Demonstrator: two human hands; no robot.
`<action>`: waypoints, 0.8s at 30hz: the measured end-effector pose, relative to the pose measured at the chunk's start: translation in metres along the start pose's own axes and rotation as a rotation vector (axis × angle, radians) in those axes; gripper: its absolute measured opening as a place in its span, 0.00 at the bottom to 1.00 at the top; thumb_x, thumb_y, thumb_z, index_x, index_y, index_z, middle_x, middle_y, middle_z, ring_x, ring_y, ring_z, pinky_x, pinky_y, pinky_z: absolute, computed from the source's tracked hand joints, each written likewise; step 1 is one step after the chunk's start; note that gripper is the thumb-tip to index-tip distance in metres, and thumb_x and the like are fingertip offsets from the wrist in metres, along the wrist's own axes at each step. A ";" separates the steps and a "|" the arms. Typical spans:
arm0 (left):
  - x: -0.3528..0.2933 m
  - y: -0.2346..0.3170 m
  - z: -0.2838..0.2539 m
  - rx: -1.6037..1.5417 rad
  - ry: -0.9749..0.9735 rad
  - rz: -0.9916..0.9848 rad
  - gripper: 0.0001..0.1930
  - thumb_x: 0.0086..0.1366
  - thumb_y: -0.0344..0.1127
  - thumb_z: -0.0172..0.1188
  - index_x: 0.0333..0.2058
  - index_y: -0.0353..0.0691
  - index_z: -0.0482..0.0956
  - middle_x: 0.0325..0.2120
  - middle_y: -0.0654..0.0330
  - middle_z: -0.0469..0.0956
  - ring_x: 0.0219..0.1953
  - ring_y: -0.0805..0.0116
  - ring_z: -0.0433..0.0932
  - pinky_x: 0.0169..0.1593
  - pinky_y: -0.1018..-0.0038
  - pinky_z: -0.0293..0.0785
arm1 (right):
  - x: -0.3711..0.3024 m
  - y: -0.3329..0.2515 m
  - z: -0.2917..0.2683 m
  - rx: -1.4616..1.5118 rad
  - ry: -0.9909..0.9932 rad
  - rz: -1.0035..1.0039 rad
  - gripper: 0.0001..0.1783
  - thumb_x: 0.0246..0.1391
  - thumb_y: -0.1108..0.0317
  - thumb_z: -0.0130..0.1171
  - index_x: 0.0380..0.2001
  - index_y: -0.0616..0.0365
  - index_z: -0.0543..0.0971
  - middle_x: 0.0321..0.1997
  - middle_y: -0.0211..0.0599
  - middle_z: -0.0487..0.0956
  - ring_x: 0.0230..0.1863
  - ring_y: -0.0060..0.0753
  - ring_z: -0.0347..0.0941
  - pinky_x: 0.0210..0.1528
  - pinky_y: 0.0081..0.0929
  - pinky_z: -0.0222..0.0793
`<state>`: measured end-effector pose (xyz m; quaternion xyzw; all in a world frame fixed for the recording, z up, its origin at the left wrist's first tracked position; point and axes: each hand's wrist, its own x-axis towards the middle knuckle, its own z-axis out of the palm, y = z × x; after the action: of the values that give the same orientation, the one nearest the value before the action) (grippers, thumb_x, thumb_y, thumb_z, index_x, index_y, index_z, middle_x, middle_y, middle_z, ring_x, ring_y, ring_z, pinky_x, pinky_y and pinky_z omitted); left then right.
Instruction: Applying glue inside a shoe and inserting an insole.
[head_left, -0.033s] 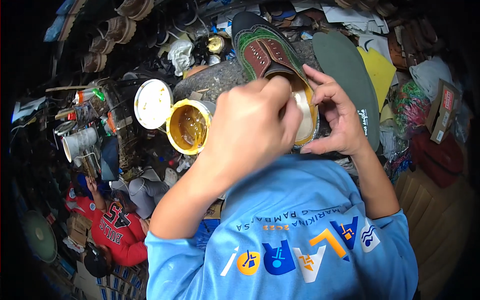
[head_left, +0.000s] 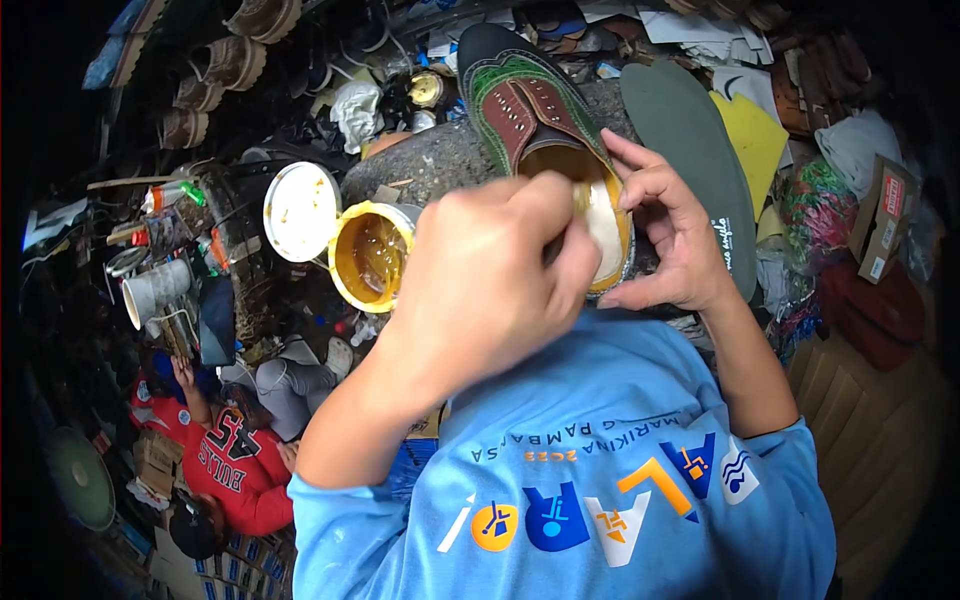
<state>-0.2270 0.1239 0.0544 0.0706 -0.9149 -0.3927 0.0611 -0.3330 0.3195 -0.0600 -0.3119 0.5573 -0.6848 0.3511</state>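
Note:
My left hand [head_left: 500, 275] is closed in a pinch over the shoe's open heel end. A small yellowish tip [head_left: 581, 196] shows at its fingers; what it belongs to is mostly hidden. The two-tone lace-up shoe [head_left: 520, 105], black, green and brown, points away from me. Inside its heel lies a cream lining [head_left: 606, 235] with yellow smears along the edge. My right hand [head_left: 680, 225] grips the right side of the shoe's heel, fingers at the rim and thumb near the back. Left of my left hand stands an open tub [head_left: 345, 262] of amber glue, its white lid [head_left: 301, 212] hinged back.
A dark green insole-shaped sheet [head_left: 690, 150] lies right of the shoe, beside a yellow sheet [head_left: 752, 140]. A white mug [head_left: 155, 290] is at the left. Farther left sits a person in red [head_left: 235, 465]. Shoes [head_left: 235, 60] line the upper left; a narrow box [head_left: 878, 218] is at the right.
My left hand has drawn back slightly from the shoe opening, uncovering more of its inside and the yellowish tip. My right hand keeps its grip on the shoe.

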 end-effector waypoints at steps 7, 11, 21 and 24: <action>0.006 -0.019 0.005 0.040 0.101 0.086 0.03 0.58 0.25 0.65 0.30 0.31 0.83 0.23 0.50 0.81 0.25 0.54 0.82 0.31 0.65 0.77 | 0.001 0.000 -0.002 -0.008 -0.010 -0.017 0.44 0.26 0.65 0.90 0.49 0.50 0.74 0.78 0.52 0.56 0.67 0.28 0.65 0.70 0.32 0.62; 0.008 -0.021 0.001 -0.019 0.075 0.055 0.04 0.57 0.25 0.65 0.30 0.30 0.84 0.25 0.50 0.83 0.26 0.55 0.83 0.33 0.66 0.79 | -0.001 0.001 -0.002 -0.037 -0.023 0.004 0.45 0.25 0.64 0.91 0.50 0.50 0.75 0.78 0.53 0.56 0.66 0.27 0.64 0.69 0.31 0.62; 0.005 -0.012 -0.009 0.126 0.139 0.017 0.04 0.63 0.27 0.64 0.30 0.31 0.82 0.19 0.50 0.78 0.19 0.59 0.79 0.26 0.70 0.73 | 0.000 -0.005 -0.003 -0.054 -0.057 0.034 0.48 0.24 0.67 0.90 0.51 0.51 0.71 0.79 0.62 0.51 0.80 0.58 0.50 0.75 0.47 0.53; 0.001 -0.008 0.003 0.081 0.126 -0.077 0.05 0.64 0.27 0.63 0.29 0.31 0.82 0.17 0.50 0.77 0.17 0.61 0.77 0.25 0.70 0.72 | 0.002 -0.004 -0.001 -0.060 -0.066 0.032 0.48 0.24 0.65 0.90 0.51 0.51 0.71 0.79 0.63 0.50 0.80 0.60 0.49 0.76 0.48 0.52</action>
<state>-0.2277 0.1203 0.0462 0.1327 -0.9210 -0.3523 0.1005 -0.3353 0.3183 -0.0562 -0.3357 0.5707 -0.6513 0.3708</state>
